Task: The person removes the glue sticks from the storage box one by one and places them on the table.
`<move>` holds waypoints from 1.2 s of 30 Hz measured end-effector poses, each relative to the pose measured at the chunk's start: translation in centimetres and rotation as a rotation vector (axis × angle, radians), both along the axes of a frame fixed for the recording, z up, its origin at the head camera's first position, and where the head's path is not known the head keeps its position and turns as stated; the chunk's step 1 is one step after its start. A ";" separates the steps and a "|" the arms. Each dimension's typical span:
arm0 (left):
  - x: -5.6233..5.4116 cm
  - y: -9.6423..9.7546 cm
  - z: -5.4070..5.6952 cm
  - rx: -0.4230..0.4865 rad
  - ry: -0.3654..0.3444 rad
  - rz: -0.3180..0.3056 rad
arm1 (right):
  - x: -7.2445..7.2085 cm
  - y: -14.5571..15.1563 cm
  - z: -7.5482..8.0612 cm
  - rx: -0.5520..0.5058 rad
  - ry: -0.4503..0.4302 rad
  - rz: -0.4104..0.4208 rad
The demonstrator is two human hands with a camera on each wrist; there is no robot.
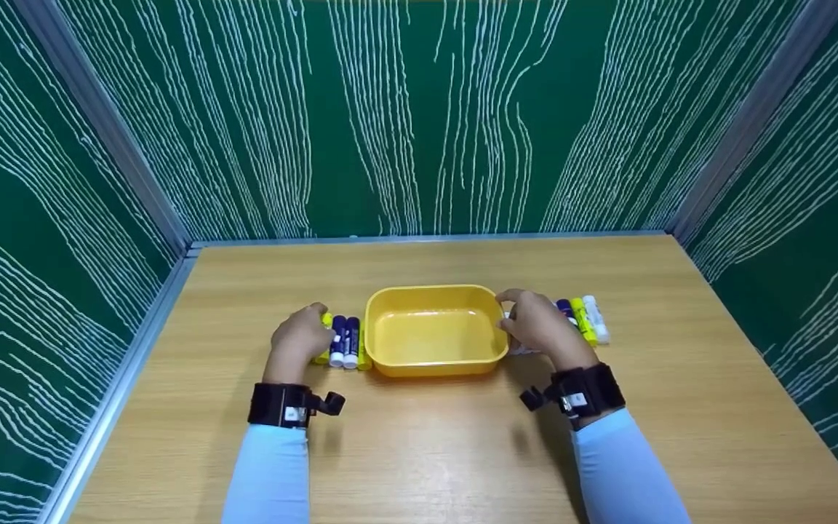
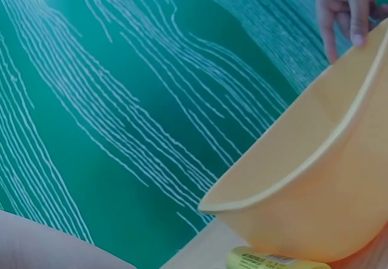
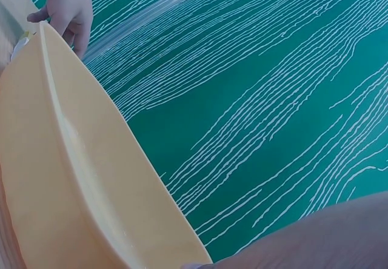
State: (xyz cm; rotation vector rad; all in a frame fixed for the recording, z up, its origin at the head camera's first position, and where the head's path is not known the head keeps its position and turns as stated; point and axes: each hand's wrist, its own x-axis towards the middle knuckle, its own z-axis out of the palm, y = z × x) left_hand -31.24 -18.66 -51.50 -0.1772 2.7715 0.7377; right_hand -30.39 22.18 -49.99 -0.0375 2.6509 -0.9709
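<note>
A yellow plastic container (image 1: pixel 433 335) stands on the table with its inside bare. On its left, a row of several glue sticks (image 1: pixel 351 342), purple and yellow with some white ends, lies close against it. My left hand (image 1: pixel 302 335) is over the outer end of that row, its fingertips at a yellow stick. In the right wrist view that hand's fingers hang loosely. My right hand (image 1: pixel 535 324) touches the container's far right corner with index finger and thumb extended. Beneath and beyond it lie more glue sticks (image 1: pixel 585 320), purple, yellow and white, partly hidden by the hand.
The wooden table (image 1: pixel 433 451) is bounded by green panels (image 1: pixel 426 116) with white wavy lines at the back and sides. A metal frame edge (image 1: pixel 121 378) runs along the left side. Black straps with small cameras sit on both wrists.
</note>
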 end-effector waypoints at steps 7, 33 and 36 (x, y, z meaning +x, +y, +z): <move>0.2 -0.1 0.0 0.046 -0.002 0.017 | 0.0 0.1 -0.1 -0.007 -0.017 -0.015; 0.3 0.5 -0.6 -0.025 0.018 -0.029 | 0.2 0.2 -0.3 -0.009 -0.039 -0.056; 0.3 0.2 -0.6 -0.024 0.018 -0.024 | 0.2 -0.1 -0.2 -0.014 -0.040 -0.053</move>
